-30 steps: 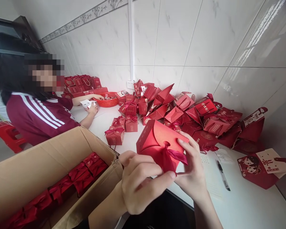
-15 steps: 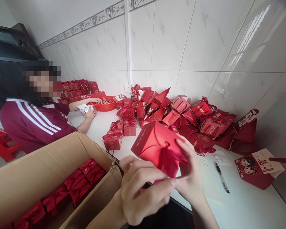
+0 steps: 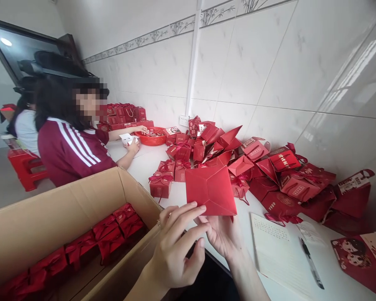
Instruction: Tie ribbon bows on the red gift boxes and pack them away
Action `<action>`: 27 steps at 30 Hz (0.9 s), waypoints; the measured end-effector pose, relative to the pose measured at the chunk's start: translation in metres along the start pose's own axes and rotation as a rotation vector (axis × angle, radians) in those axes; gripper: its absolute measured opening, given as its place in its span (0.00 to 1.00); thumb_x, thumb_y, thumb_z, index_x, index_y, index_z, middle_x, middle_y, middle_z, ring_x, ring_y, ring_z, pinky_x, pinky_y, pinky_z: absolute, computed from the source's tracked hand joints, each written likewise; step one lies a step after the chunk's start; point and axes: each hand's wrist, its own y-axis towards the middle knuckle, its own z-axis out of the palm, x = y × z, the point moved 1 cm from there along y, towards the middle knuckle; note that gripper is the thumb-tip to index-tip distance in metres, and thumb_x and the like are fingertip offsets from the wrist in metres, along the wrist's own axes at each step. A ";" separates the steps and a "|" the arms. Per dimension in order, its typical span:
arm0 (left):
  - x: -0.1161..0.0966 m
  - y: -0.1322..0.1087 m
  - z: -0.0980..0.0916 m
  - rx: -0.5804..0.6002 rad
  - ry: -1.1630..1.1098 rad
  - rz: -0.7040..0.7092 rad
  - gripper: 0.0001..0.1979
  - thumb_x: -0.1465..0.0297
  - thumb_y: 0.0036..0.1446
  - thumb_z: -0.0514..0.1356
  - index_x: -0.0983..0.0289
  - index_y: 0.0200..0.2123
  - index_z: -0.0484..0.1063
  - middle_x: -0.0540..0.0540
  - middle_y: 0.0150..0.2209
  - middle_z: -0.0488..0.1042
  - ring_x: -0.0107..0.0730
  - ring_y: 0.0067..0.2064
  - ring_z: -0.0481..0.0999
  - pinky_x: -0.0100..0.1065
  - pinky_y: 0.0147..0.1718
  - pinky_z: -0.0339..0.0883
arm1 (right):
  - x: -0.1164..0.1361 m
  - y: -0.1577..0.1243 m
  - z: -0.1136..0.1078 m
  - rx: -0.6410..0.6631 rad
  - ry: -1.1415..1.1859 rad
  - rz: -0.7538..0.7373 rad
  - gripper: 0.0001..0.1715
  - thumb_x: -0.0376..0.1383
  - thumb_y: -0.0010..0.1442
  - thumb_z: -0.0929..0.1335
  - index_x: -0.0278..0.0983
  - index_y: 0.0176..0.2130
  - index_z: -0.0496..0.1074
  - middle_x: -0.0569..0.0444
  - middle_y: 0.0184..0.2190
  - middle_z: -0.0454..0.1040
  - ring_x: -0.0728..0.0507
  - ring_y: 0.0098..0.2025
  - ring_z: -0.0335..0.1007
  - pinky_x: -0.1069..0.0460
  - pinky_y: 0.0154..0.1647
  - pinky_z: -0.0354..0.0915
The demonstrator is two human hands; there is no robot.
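A red gift box (image 3: 210,190) is held up in front of me with its folded bottom facing the camera. My right hand (image 3: 223,235) supports it from below, palm up, fingers behind the box. My left hand (image 3: 177,246) is beside it, fingers curled, with the fingertips touching the box's lower left corner. To my left stands an open cardboard carton (image 3: 62,209) packed with several ribbon-tied red boxes (image 3: 113,230).
A heap of red boxes and bags (image 3: 253,167) lies along the tiled wall on the white counter (image 3: 175,198). A notebook (image 3: 278,255) and pen (image 3: 311,263) lie at right. A person in a maroon striped top (image 3: 70,150) works by a red bowl (image 3: 152,138).
The box has been turned over, so its bottom faces me instead of the ribbon flap. My head has swung a little to the left and up.
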 end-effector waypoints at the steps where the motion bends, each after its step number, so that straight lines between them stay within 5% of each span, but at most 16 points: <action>1: 0.002 -0.005 -0.001 -0.008 0.005 -0.011 0.15 0.79 0.50 0.52 0.65 0.40 0.72 0.60 0.49 0.71 0.43 0.52 0.67 0.45 0.47 0.59 | -0.004 0.004 -0.001 0.002 0.012 0.031 0.18 0.44 0.49 0.71 0.37 0.39 0.73 0.52 0.38 0.77 0.49 0.37 0.75 0.59 0.30 0.72; 12: 0.026 -0.028 -0.034 -0.098 0.009 -0.068 0.12 0.81 0.46 0.52 0.64 0.31 0.72 0.58 0.43 0.73 0.40 0.50 0.68 0.41 0.45 0.63 | -0.041 0.043 -0.001 -0.065 -0.038 0.185 0.22 0.45 0.49 0.70 0.35 0.41 0.73 0.51 0.41 0.78 0.47 0.40 0.75 0.55 0.36 0.73; 20: 0.031 -0.034 -0.038 -0.160 -0.047 -0.135 0.10 0.79 0.51 0.52 0.63 0.29 0.72 0.56 0.37 0.73 0.38 0.47 0.69 0.39 0.43 0.65 | -0.051 0.053 0.001 -0.088 -0.198 0.166 0.31 0.59 0.53 0.63 0.37 0.41 0.72 0.50 0.38 0.77 0.43 0.44 0.73 0.51 0.37 0.73; 22: 0.035 -0.038 -0.038 -0.235 -0.075 -0.190 0.09 0.75 0.55 0.52 0.63 0.30 0.71 0.56 0.36 0.72 0.40 0.45 0.70 0.41 0.41 0.66 | -0.050 0.057 -0.002 -0.116 -0.367 0.043 0.32 0.59 0.53 0.62 0.38 0.42 0.72 0.48 0.39 0.76 0.40 0.46 0.72 0.45 0.40 0.72; 24: 0.040 -0.042 -0.042 -0.446 -0.103 -0.280 0.09 0.71 0.58 0.51 0.63 0.33 0.70 0.56 0.36 0.70 0.40 0.43 0.70 0.41 0.40 0.66 | -0.045 0.059 -0.006 -0.150 -0.630 -0.202 0.31 0.57 0.50 0.67 0.40 0.46 0.69 0.49 0.43 0.74 0.39 0.48 0.70 0.43 0.46 0.70; 27: 0.048 -0.042 -0.050 -0.667 -0.126 -0.471 0.10 0.68 0.60 0.50 0.63 0.40 0.69 0.56 0.38 0.68 0.37 0.43 0.69 0.39 0.41 0.65 | -0.037 0.059 -0.008 -0.156 -1.197 -0.602 0.37 0.44 0.41 0.76 0.43 0.50 0.66 0.49 0.49 0.68 0.37 0.52 0.66 0.42 0.52 0.66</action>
